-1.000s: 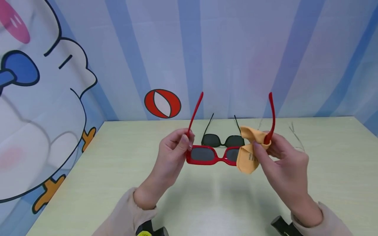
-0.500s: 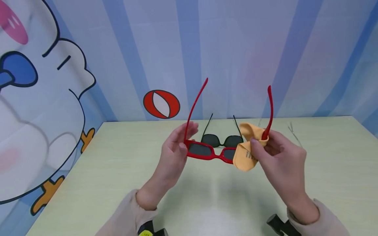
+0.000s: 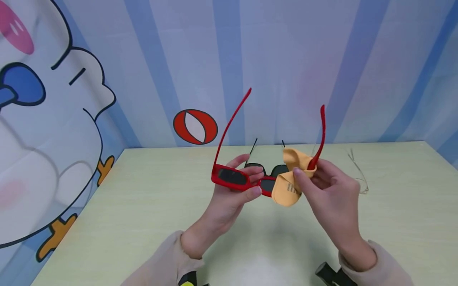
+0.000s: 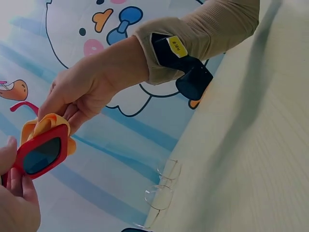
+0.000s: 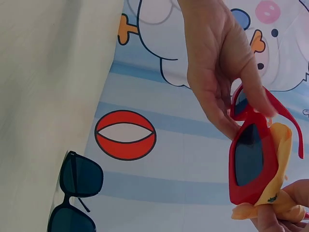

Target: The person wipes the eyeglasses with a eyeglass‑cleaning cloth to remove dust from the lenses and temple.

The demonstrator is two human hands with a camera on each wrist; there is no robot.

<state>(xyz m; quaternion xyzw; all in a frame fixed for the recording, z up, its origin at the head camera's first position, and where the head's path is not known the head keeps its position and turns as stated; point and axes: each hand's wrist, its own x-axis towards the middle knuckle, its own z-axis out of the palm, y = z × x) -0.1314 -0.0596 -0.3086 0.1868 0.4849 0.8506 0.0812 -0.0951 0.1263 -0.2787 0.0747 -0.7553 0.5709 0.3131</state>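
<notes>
Red-framed sunglasses [image 3: 231,177] with dark lenses are held up above the table, arms unfolded and pointing away. My left hand [image 3: 229,202] pinches them near the bridge, thumb in front and fingers behind. In my right hand [image 3: 334,202] is a yellow cleaning cloth [image 3: 286,190], wrapped round the right hinge and the start of that arm. The cloth hangs over the right lens in the head view. From the right wrist view, the cloth [image 5: 280,150] lies along the outer edge of the red frame [image 5: 251,162].
Black sunglasses [image 3: 280,171] lie on the table [image 3: 171,190] behind the red pair, partly hidden by it and my left hand. Thin wire-rimmed glasses [image 3: 363,178] lie at the back right. A printed cartoon backdrop [image 3: 286,71] rises along the table's far edge.
My left hand has moved from the left arm and hinge to the bridge. The red sunglasses have shifted left and tilted; the right hand moved slightly left, still holding the cloth.
</notes>
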